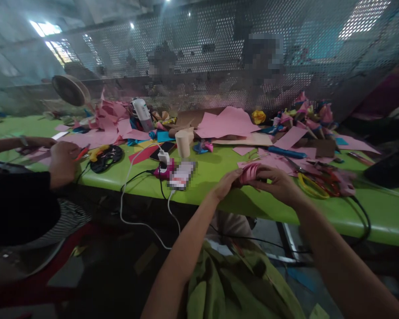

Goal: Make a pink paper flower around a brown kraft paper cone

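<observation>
Both my hands are at the front edge of the green table (213, 190). Between them is a bundle of pink paper strips (249, 173) that looks curved or folded in layers. My left hand (228, 181) closes on its left side. The fingers and thumb of my right hand (275, 182) grip it from the right. Part of the bundle is hidden by my fingers. To the right of my right hand lie yellow-handled scissors (313, 186) and a red-handled tool (332, 180). Pink paper pieces (286, 165) are spread just behind them.
A phone (182, 175) charges beside a pink power socket (164, 170), its white cable (121, 208) hanging off the edge. A paper roll (182, 144), stacked pink sheets (228, 122) and paper flowers (306, 115) stand behind. At left, a co-worker's hand (61, 161) is over the table.
</observation>
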A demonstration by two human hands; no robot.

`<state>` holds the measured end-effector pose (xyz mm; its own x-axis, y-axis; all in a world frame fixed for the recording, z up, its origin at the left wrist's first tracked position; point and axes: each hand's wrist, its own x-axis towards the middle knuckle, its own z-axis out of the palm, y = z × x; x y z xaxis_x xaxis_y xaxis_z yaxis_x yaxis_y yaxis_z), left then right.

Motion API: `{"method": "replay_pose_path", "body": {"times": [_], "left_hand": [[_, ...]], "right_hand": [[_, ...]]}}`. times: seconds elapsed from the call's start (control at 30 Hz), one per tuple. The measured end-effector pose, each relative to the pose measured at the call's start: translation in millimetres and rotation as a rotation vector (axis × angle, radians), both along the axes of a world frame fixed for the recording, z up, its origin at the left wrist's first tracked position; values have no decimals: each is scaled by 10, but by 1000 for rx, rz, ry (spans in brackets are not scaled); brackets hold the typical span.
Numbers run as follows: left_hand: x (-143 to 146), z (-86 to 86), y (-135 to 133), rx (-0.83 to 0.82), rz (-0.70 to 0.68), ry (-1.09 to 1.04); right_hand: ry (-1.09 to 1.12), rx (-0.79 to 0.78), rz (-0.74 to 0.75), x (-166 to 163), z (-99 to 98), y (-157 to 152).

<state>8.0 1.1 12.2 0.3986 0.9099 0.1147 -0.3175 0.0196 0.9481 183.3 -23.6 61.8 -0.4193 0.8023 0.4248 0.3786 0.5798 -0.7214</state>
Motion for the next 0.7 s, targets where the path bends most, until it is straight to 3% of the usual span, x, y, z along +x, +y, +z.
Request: {"method": "replay_pose_path", "body": {"times": [0.5,0.6,0.7], "left_hand": [[3,6,-52,-59,59,118],[8,24,-63,-25,91,95],[12,47,-76,17,132,84]], "right_hand": [[57,-48,-176,-70,-113,-42],[132,-12,-298,-84,-105,-104],[199,120,-433,-126,-90,-199]]}}
